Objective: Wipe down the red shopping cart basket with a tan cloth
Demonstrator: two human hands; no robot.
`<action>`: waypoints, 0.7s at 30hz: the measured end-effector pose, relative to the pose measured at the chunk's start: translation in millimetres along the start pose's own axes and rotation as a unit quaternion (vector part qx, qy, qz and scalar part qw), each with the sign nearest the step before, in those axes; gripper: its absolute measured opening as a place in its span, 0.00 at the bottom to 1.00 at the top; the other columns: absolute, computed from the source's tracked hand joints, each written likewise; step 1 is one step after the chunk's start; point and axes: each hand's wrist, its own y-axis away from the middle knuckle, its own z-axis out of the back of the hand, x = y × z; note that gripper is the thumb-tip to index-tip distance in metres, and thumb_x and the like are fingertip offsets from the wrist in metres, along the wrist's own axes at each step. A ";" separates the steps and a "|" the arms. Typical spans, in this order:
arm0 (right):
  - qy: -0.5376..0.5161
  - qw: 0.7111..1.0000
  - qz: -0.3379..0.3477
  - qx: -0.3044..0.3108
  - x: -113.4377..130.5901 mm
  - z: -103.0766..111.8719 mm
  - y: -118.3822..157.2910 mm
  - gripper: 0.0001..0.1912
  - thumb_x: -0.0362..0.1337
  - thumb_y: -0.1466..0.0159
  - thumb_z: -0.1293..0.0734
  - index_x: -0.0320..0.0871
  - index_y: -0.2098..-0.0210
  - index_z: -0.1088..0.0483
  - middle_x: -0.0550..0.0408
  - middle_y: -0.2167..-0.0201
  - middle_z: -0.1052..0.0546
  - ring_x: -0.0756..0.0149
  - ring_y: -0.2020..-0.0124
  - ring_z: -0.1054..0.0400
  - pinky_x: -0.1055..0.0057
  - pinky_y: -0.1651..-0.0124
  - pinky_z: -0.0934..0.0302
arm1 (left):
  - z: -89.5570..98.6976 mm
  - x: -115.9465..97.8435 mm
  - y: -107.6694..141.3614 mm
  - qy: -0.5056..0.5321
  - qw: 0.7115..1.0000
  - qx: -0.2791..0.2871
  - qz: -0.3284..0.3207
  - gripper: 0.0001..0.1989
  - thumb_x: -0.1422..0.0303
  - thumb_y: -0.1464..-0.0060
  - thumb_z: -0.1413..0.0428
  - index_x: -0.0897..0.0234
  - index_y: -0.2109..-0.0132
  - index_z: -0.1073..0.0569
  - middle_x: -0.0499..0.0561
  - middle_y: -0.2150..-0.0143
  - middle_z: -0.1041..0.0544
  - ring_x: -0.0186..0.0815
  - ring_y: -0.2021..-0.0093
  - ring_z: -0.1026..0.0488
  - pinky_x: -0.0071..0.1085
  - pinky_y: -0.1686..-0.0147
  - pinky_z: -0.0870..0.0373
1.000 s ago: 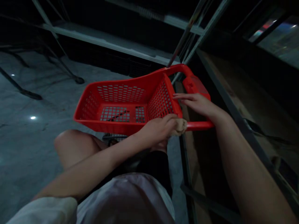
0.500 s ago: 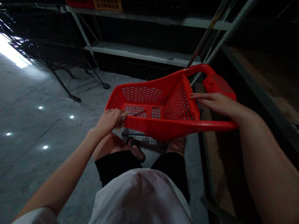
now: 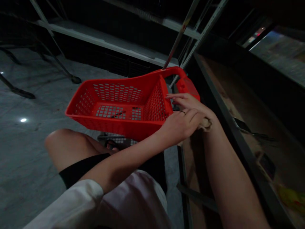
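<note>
A red plastic shopping cart [image 3: 114,123] with a perforated basket stands in front of my knees, its handle end to the right. My left hand [image 3: 179,124], wearing a ring, reaches across to the handle side and is closed on a crumpled beige cloth [image 3: 205,124], which pokes out by my right wrist. Just beyond it, my right hand [image 3: 187,100] lies with fingers stretched out at the basket's back edge; its palm is hidden. The near handle bar is covered by my left hand and forearm.
A pale metal shelf rack [image 3: 102,41] stands behind the cart, with a pole [image 3: 179,35] leaning there. On the right runs a dark-edged wooden counter [image 3: 214,76] bearing a phone-like object [image 3: 267,165] and something yellow [image 3: 292,197]. Metal cart legs [image 3: 62,68] stand at left.
My left hand has moved with the cloth from the basket's left near rim across to the handle end, beside my right hand. The view has swung right, showing more of the counter.
</note>
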 end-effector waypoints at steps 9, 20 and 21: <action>-0.042 0.999 -0.017 -0.021 2.3 5.4 10.2 0.14 0.40 0.33 0.33 0.53 0.50 0.18 0.56 0.39 0.21 0.48 0.35 0.29 0.42 0.31 0.35 | 31.0 110.2 163.5 -0.046 0.974 0.044 0.219 0.14 0.68 0.32 0.49 0.61 0.43 0.27 0.56 0.45 0.20 0.46 0.44 0.24 0.46 0.42 0.29; 0.100 0.983 0.144 0.063 57.2 -38.0 1.0 0.21 0.48 0.30 0.35 0.53 0.40 0.25 0.53 0.31 0.29 0.50 0.23 0.48 0.39 0.22 0.57 | 48.2 182.0 253.6 -0.045 0.822 -0.310 0.475 0.28 0.71 0.35 0.59 0.69 0.29 0.43 0.58 0.25 0.39 0.41 0.25 0.42 0.46 0.24 0.45; 0.094 0.980 0.137 0.107 68.2 -47.7 -0.6 0.24 0.50 0.29 0.36 0.53 0.36 0.28 0.53 0.30 0.31 0.51 0.24 0.46 0.42 0.22 0.56 | 27.9 174.1 241.9 -0.044 0.812 -0.324 0.483 0.30 0.73 0.37 0.59 0.68 0.29 0.43 0.58 0.24 0.39 0.39 0.23 0.44 0.44 0.23 0.46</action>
